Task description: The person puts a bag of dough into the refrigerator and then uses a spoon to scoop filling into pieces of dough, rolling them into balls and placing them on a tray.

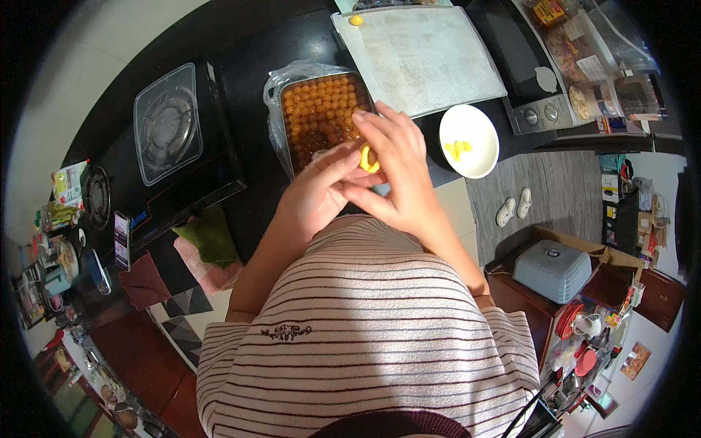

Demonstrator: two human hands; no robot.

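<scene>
Between my two hands is a small piece of yellow dough [366,164], partly wrapped around a brown ball [373,157]. My left hand [324,189] cradles it from below with the fingers. The fingers of my right hand [404,164] close over it from the other side, hiding part of it. Just beyond my hands, a rectangular tray [363,87] holds rows of glossy orange-brown balls [323,101]; its near corner is darker and partly covered by my hands. To the right, a white bowl [472,123] contains several yellow dough pieces [459,149].
A white perforated mat [421,60] carries one yellow ball [356,20] in its far left corner. Crumpled plastic [276,90] surrounds the brown balls' tray. At left, a clear plastic lid [167,123] lies over a gas burner. A microwave oven [539,112] borders the mat at right.
</scene>
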